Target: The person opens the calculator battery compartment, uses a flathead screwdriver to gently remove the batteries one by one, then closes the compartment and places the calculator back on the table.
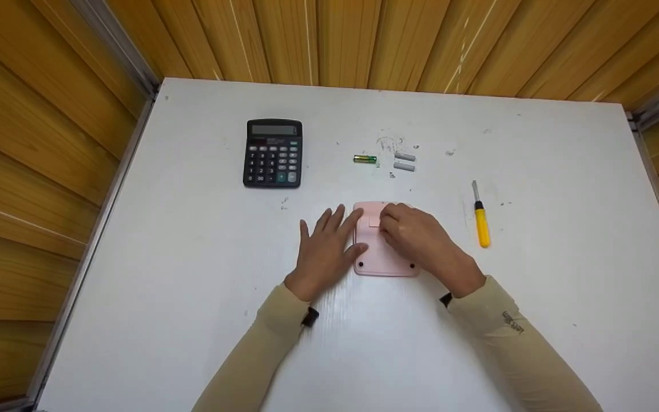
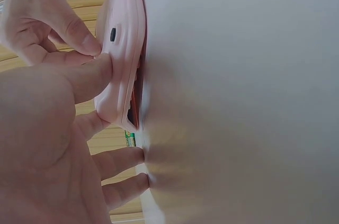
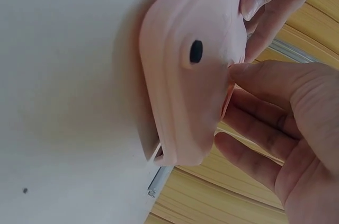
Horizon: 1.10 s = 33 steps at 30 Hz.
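A pink calculator [image 1: 384, 263] lies back side up on the table, small round black feet at its near corners. My left hand [image 1: 325, 252] steadies its left side, thumb and index finger touching the shell and the other fingers spread straight beside it. On the back, my right hand [image 1: 415, 232] has its fingers bent and pinches the edge of the pink battery cover [image 1: 374, 221], which the fingers partly hide. In the right wrist view the thumb [image 3: 249, 73] is against a reddish edge on the calculator's back.
Beyond the pink calculator lie a green battery [image 1: 365, 159] and two grey batteries [image 1: 404, 167]. A black calculator [image 1: 273, 153] stands at the back left. To the right rests a screwdriver [image 1: 481, 226] with a yellow handle. Wooden panels [image 1: 341, 43] border the white table [image 1: 192, 229].
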Available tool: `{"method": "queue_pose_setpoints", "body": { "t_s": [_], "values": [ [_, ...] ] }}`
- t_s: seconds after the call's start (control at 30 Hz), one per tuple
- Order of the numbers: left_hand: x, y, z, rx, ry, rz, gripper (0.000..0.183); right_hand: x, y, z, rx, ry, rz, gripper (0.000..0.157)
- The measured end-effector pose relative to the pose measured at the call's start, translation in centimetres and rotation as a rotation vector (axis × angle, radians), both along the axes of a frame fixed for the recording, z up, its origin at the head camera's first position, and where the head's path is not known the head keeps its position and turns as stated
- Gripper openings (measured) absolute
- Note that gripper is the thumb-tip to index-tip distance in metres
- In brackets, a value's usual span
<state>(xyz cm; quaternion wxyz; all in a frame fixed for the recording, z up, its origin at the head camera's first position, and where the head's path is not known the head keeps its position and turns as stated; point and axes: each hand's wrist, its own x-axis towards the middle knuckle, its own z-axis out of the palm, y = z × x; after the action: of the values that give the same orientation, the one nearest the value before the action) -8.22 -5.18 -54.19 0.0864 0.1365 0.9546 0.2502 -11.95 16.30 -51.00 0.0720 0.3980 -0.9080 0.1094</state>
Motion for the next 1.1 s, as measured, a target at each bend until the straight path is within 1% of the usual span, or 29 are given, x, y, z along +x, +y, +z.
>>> {"method": "queue_pose_setpoints", "body": {
  "t_s": [0.27,0.47,0.8,0.97,1.1],
  "values": [
    [-0.2,0.1,-0.2,-0.015,-0.006,0.007,0.070,0.2,0.4,-0.6,-0.102,0.037,0.029,0.006],
    [-0.2,0.2,-0.3,-0.009,-0.013,0.017,0.070,0.3,0.4,-0.9,-0.119,0.035,0.025,0.007],
    [-0.1,0.2,-0.2,-0.017,-0.013,0.017,0.071,0.4,0.4,-1.2,-0.116,0.016,-0.012,0.009],
    [-0.1,0.2,-0.3,-0.011,-0.022,0.023,0.071,0.7,0.7,-1.5,-0.162,-0.021,-0.058,0.013],
    [0.0,0.1,-0.3,-0.002,-0.016,0.018,0.072,1.0,1.2,-1.6,-0.214,-0.019,-0.151,0.013]
  ]
}}
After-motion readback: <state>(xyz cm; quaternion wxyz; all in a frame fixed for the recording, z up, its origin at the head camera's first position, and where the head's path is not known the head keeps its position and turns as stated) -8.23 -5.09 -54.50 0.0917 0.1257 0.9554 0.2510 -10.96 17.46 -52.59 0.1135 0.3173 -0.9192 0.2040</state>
